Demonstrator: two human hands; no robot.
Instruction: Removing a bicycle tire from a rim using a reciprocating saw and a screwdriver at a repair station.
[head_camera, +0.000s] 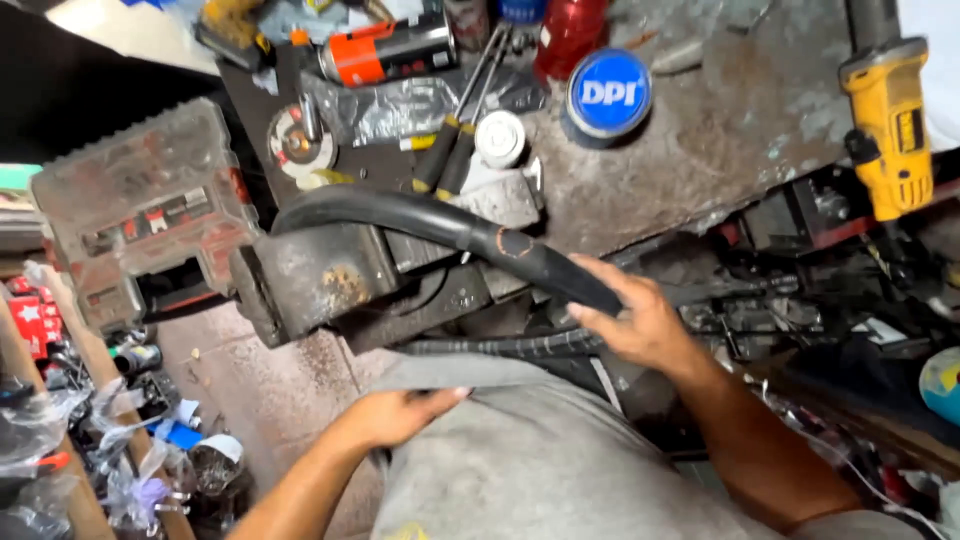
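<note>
Counts around the bench vise

Around one rusty bench vise (320, 280): one thick black rubber hose (450, 228) over it, two hands, the right hand (635, 320) on that hose and the left hand (400, 412) below the vise. Above the vise lie two screwdrivers (445, 160) with black-and-yellow handles, one grinding disc (298, 142), one orange-and-black spray can (385, 50), one white cap (500, 138), one blue round lid (608, 93) and one red bottle (570, 30). Left of the vise sits one clear plastic tool case (140, 210); far right, one yellow angle grinder (890, 125).
</note>
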